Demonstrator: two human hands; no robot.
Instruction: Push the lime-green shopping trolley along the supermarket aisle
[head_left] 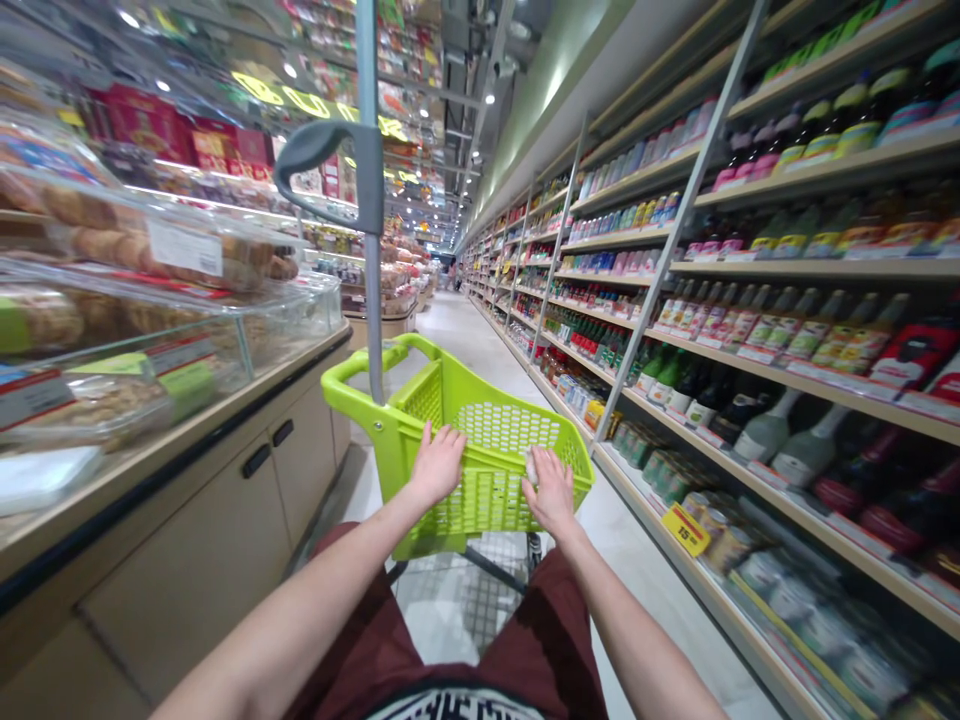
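I have both hands on the green basket [491, 500], which stands on its wheels on the floor [480, 335] in the middle of the aisle. It is just beside the corner of the bakery tabletop [225, 405] on my left and well clear of the shelves [787, 385] on my right. My left grip [437, 462] is closed over the near rim, with the fingers hooked down inside. My right grip [550, 490] clasps the same rim further right. Something small and pale shows by its thumb, but I cannot tell what it is.

As I judge it, the basket will run straight if I press evenly through both hands and keep them apart on the rim. My wrists should stay low so the front wheels stay down. The grey pole [369, 280] rises from the basket's left side and blocks part of my view. I should watch the tabletop corner on that side, and the low cans [716, 525] at the shelf edge on the other.

Little writing can be read. A yellow tag [684, 528] on the bottom shelf shows "15". The bottles [765, 430], the price cards along the shelves and the labels on the bread boxes [150, 245] are all too blurred to read. The glowing yellow sign [300, 100] overhead is blurred too.
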